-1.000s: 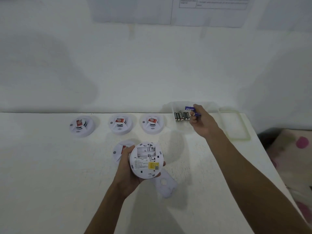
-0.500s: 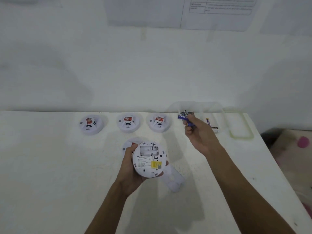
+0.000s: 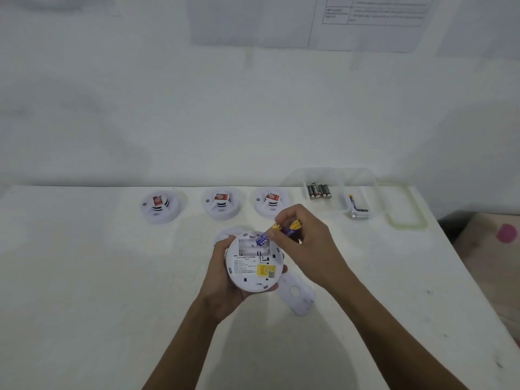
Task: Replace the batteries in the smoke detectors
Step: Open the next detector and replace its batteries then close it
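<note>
The opened smoke detector (image 3: 254, 266) is gripped by the left hand (image 3: 221, 282), purple batteries (image 3: 263, 239) are pinched over its empty bay by the right hand (image 3: 309, 249), and 3 detectors (image 3: 222, 206) at 12 o'clock are judged undone.

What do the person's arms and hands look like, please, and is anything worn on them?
Both are bare. The left hand and the right hand wear no gloves, and no ring, watch or bracelet shows on them or at the wrists. The left forearm and the right forearm are uncovered down to the picture's bottom edge, and no sleeve comes into view.
</note>
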A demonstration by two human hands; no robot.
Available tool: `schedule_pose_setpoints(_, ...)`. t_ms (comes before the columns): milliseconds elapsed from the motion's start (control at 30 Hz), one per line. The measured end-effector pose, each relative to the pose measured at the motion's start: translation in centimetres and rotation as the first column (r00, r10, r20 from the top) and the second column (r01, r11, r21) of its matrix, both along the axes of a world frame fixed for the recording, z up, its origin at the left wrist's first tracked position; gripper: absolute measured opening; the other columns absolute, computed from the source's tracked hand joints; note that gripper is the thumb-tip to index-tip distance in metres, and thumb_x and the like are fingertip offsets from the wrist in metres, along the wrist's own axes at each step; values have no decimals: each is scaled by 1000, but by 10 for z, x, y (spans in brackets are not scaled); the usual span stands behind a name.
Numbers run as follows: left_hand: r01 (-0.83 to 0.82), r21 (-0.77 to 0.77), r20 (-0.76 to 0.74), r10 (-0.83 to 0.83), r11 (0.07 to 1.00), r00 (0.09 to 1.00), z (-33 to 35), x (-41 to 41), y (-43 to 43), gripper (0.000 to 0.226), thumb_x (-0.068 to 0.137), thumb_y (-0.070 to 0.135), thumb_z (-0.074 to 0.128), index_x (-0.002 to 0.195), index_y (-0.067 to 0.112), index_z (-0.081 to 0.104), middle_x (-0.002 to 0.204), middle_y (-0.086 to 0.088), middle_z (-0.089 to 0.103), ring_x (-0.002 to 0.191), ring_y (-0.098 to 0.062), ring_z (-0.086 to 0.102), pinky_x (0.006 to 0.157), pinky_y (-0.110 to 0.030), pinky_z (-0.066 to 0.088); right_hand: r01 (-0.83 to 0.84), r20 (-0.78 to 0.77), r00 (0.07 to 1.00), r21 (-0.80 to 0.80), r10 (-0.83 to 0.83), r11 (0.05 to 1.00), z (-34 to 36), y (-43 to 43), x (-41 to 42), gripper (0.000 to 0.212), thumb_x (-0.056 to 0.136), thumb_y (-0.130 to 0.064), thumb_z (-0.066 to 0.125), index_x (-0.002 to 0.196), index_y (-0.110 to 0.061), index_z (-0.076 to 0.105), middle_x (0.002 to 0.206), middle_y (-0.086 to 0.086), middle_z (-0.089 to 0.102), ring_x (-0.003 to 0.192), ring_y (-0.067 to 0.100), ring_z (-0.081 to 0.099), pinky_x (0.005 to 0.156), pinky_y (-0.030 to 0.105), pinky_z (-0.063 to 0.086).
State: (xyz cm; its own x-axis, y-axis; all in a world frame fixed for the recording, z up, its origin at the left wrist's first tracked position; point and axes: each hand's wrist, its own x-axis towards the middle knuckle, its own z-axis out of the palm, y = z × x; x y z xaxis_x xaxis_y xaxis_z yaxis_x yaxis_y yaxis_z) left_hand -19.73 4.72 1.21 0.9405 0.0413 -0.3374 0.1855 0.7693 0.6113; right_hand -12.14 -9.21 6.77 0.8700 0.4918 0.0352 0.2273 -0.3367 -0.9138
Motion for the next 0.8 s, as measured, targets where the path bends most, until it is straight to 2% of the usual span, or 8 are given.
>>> schedule_pose_setpoints(167, -14, 61, 46, 11, 998, 999, -7, -2, 5, 76, 104, 16, 10, 73, 26, 79, 81, -4, 75, 71, -21, 73, 55, -31, 58, -97, 340, 927, -182, 156, 978, -9, 5, -2, 13, 92, -23, 62, 101, -17, 57, 88, -10, 58, 75, 1, 52, 67, 5, 41)
schedule_pose_setpoints(267, 12, 111, 48, -18, 994, 999, -11, -4, 5, 78, 103, 14, 11, 68, 31, 78, 76, 2, 75, 67, -14, 72, 55, -24, 57, -115, 590, 767, -259, 252, 959, -20, 9, -2, 22, 93, -25, 52, 107, -10, 61, 93, 2, 63, 83, 8, 47, 72, 10, 38)
schedule_pose_setpoints(333, -4, 178, 91, -13, 984, 996, -19, -4, 7, 45, 99, 29, 41, 73, 36, 77, 80, 6, 75, 72, -12, 71, 63, -27, 59, -109, 726, 618, -300, 301, 948, -28, 11, 1, 25, 89, -19, 56, 111, -8, 60, 90, 8, 65, 84, 13, 45, 71, 19, 42)
schedule_pose_setpoints(367, 8, 185, 139, -34, 983, 990, -17, -5, 8, 15, 82, 45, 65, 80, 36, 77, 87, 4, 75, 80, -15, 71, 75, -36, 60, -109, 760, 564, -318, 322, 942, -31, 11, 1, 29, 85, -12, 62, 114, -9, 58, 89, 9, 64, 84, 14, 44, 69, 24, 47)
schedule_pose_setpoints(433, 53, 168, 140, -77, 984, 987, -30, -3, 12, 54, 39, 58, 87, 86, 31, 77, 95, -2, 74, 89, -25, 68, 92, -51, 47, -138, 769, 532, -335, 354, 932, -32, 11, 1, 48, 74, 0, 74, 118, -10, 57, 92, 9, 64, 85, 18, 44, 64, 31, 50)
schedule_pose_setpoints(500, 45, 131, 138, -63, 990, 988, -32, 0, 12, 66, 24, 58, 90, 82, 29, 78, 93, -4, 74, 90, -28, 65, 97, -51, 42, -182, 736, 535, -379, 415, 907, -32, 10, 0, 66, 64, 0, 82, 120, -14, 52, 99, 7, 64, 88, 19, 45, 66, 31, 50)
schedule_pose_setpoints(667, -31, 127, 129, 14, 991, 992, -29, 0, 11, 24, 70, 53, 73, 81, 33, 77, 90, 1, 75, 82, -19, 71, 79, -38, 57, -233, 692, 509, -462, 512, 856, -28, 13, -2, 75, 56, -12, 89, 118, -16, 47, 108, 8, 67, 92, 18, 43, 70, 29, 51)
schedule_pose_setpoints(800, -20, 86, 80, 13, 996, 997, -22, -1, 11, 37, 95, 41, 47, 80, 29, 78, 90, -4, 75, 79, -22, 72, 73, -43, 57, -207, 680, 477, -530, 558, 822, -26, 13, 2, 67, 60, -13, 87, 117, -15, 53, 108, 8, 64, 91, 19, 42, 68, 30, 50)
